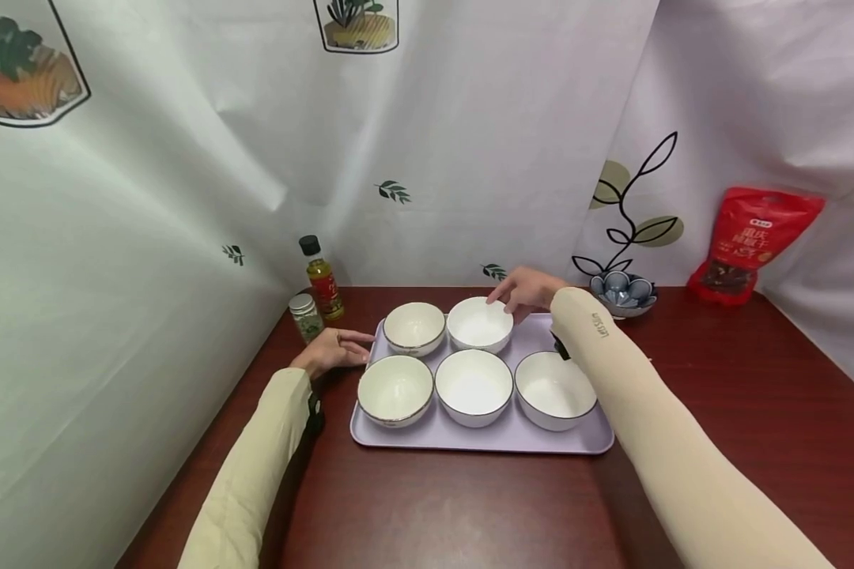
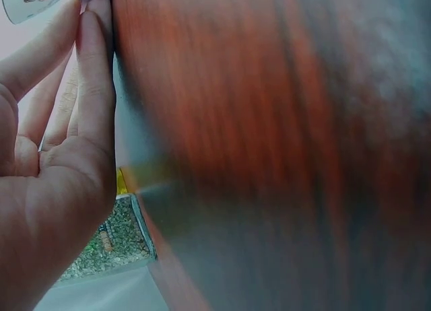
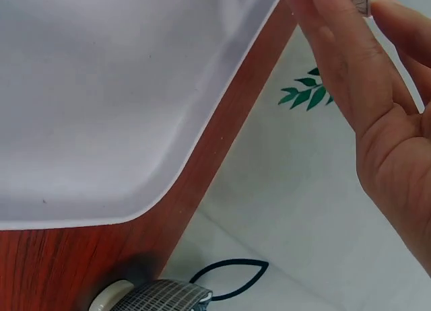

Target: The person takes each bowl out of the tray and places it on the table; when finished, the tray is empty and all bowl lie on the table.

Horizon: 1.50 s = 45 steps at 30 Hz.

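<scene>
Six white bowls with thin dark rims stand on a lilac tray (image 1: 427, 438): three along the front, two at the back. My right hand (image 1: 530, 288) pinches the rim of the back middle bowl (image 1: 479, 320), index finger over the edge. In the right wrist view this hand (image 3: 377, 89) shows beside the tray (image 3: 101, 109), its fingertips out of frame. My left hand (image 1: 330, 352) is at the tray's left edge. In the left wrist view its thumb and fingers (image 2: 94, 75) meet at the tray rim. Near them are the back left bowl (image 1: 414, 325) and front left bowl (image 1: 395, 389).
A green-flecked spice jar (image 1: 306, 316) and an oil bottle (image 1: 323, 280) stand behind my left hand. Small blue-grey bowls (image 1: 622, 292) sit behind the tray's right end. A red snack pouch (image 1: 747, 245) leans on the cloth backdrop (image 1: 470, 158) at the dark wooden table's (image 1: 455, 514) far right.
</scene>
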Motion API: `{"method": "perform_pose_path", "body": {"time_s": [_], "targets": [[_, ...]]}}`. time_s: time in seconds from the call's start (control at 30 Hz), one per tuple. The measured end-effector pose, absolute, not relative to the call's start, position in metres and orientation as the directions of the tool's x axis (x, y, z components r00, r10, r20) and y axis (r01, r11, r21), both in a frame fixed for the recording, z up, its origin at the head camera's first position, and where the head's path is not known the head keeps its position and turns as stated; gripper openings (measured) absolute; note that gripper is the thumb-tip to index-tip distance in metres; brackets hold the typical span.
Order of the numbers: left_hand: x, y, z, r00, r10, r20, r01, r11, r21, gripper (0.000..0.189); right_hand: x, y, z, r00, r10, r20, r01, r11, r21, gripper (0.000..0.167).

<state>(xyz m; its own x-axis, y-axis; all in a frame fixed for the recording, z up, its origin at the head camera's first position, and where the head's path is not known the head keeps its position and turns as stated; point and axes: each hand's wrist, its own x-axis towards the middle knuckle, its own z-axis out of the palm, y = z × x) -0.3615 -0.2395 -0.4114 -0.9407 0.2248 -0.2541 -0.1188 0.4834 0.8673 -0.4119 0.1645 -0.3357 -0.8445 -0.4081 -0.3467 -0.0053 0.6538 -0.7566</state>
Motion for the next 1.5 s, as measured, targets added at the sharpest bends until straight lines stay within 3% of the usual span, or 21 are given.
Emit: {"method": "perform_pose_path", "body": {"time_s": [0.13, 0.53, 1.13, 1.33, 1.5], "targets": [[-0.36, -0.238, -0.412, -0.941, 0.222, -0.254, -0.117, 0.49, 0.864, 0.048, -0.41, 0.172, -0.334, -0.853, -0.405, -0.329, 0.022, 0.603, -0.798, 0.044], [-0.356, -0.242, -0.416, -0.946, 0.192, -0.263, -0.137, 0.499, 0.856, 0.048, -0.393, 0.207, -0.327, -0.901, -0.384, -0.204, -0.059, 0.573, -0.818, 0.046], [-0.353, -0.24, -0.422, -0.943, 0.208, -0.26, -0.122, 0.509, 0.852, 0.049, -0.344, 0.329, -0.34, -0.978, -0.158, -0.139, 0.043, 0.494, -0.868, 0.049], [-0.351, -0.239, -0.422, -0.942, 0.206, -0.264, -0.127, 0.511, 0.85, 0.049, -0.322, 0.37, -0.354, -0.982, -0.12, -0.149, 0.088, 0.408, -0.909, 0.027], [-0.351, -0.239, -0.423, -0.941, 0.202, -0.272, -0.138, 0.504, 0.852, 0.049, -0.309, 0.4, -0.365, -0.982, -0.08, -0.171, 0.124, 0.408, -0.904, 0.034]]}}
